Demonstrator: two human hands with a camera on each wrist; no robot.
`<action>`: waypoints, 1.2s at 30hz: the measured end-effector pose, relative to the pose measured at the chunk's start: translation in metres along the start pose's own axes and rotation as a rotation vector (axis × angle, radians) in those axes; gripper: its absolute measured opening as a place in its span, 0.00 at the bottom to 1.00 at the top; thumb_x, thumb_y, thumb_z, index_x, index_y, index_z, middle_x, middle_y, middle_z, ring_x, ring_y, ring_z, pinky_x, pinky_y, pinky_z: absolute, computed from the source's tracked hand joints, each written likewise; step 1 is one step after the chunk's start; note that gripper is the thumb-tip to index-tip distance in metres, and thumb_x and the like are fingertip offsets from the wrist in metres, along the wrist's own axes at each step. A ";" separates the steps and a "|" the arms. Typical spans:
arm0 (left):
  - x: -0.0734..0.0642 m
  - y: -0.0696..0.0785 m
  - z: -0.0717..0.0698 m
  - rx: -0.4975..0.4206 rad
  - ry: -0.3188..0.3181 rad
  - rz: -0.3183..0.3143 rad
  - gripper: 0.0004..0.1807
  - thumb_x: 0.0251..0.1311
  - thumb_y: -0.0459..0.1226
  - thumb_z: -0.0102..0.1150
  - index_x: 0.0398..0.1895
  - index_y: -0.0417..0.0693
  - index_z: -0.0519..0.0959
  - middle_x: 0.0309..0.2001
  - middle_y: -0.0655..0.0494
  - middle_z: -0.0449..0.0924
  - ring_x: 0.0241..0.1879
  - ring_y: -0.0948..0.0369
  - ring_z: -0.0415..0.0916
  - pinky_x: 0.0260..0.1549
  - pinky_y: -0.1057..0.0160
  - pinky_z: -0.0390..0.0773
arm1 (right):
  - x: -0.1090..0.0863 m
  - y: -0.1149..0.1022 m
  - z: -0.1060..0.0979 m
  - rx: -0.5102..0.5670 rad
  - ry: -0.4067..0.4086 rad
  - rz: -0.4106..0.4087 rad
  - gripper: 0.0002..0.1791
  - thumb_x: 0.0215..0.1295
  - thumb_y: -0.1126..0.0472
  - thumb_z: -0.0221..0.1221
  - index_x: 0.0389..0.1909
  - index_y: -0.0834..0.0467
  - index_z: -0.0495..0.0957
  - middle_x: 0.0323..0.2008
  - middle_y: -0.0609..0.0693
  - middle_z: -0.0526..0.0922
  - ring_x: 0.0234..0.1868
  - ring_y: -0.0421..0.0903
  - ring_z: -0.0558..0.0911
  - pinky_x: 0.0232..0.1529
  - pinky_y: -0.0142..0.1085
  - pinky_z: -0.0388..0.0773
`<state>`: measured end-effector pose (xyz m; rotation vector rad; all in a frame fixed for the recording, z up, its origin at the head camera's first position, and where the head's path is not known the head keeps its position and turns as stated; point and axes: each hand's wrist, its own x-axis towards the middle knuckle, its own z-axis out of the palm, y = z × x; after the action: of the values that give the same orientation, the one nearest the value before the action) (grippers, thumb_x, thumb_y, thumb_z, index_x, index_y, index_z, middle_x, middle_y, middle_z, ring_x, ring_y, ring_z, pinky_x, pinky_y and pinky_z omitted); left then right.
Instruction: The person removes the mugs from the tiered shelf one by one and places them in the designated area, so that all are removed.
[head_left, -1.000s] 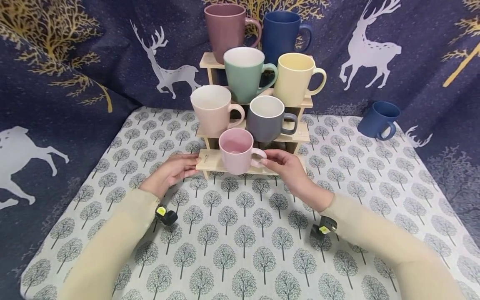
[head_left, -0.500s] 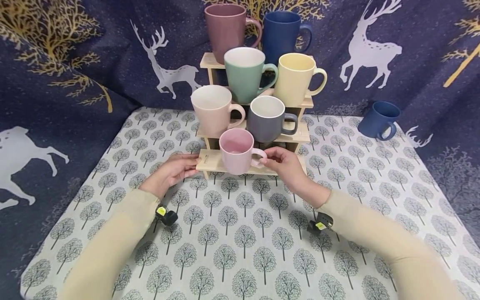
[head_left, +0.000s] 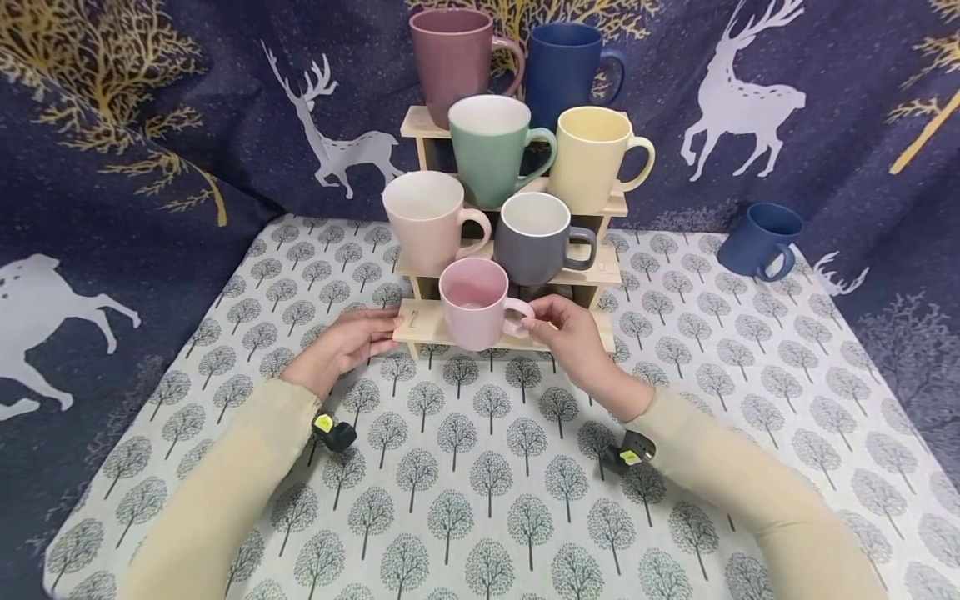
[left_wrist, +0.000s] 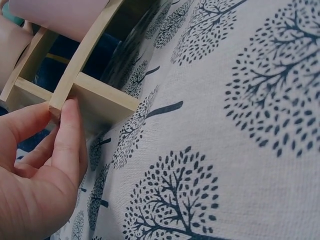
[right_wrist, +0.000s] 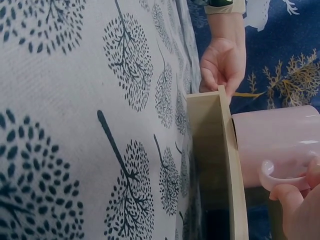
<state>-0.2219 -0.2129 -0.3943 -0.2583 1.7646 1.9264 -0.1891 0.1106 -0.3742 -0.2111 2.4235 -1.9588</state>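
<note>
A pink mug (head_left: 474,304) stands on the lowest step of the wooden tiered rack (head_left: 420,323). My right hand (head_left: 576,342) pinches the mug's handle between thumb and fingers, from the right. In the right wrist view the same mug (right_wrist: 280,137) sits against the step board, its handle in my fingers. My left hand (head_left: 348,346) grips the left end of that lowest step. The left wrist view has thumb and fingers of the hand (left_wrist: 45,170) pinching the board's corner (left_wrist: 62,102), with fingers partly hidden behind it.
Above stand a pale pink mug (head_left: 423,221), a grey mug (head_left: 528,246), a green mug (head_left: 487,158), a yellow mug (head_left: 585,162), a mauve mug (head_left: 450,67) and a blue mug (head_left: 558,71). Another blue mug (head_left: 757,242) tilts at the table's back right, near the deer-print cloth (head_left: 750,92).
My right wrist and forearm have swung slightly left and inward while the fingers stay at the pink mug's handle. The mug, rack and left hand look the same.
</note>
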 end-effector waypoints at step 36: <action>-0.001 0.001 0.000 0.012 0.007 -0.001 0.33 0.74 0.27 0.49 0.78 0.32 0.51 0.32 0.64 0.86 0.33 0.69 0.87 0.46 0.78 0.88 | -0.047 -0.028 -0.050 0.028 -0.059 0.013 0.08 0.67 0.76 0.58 0.46 0.74 0.77 0.32 0.34 0.83 0.34 0.31 0.82 0.39 0.21 0.88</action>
<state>-0.2215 -0.2128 -0.3924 -0.2616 1.7796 1.9152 -0.1447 0.1594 -0.3396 -0.2483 2.3542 -1.9504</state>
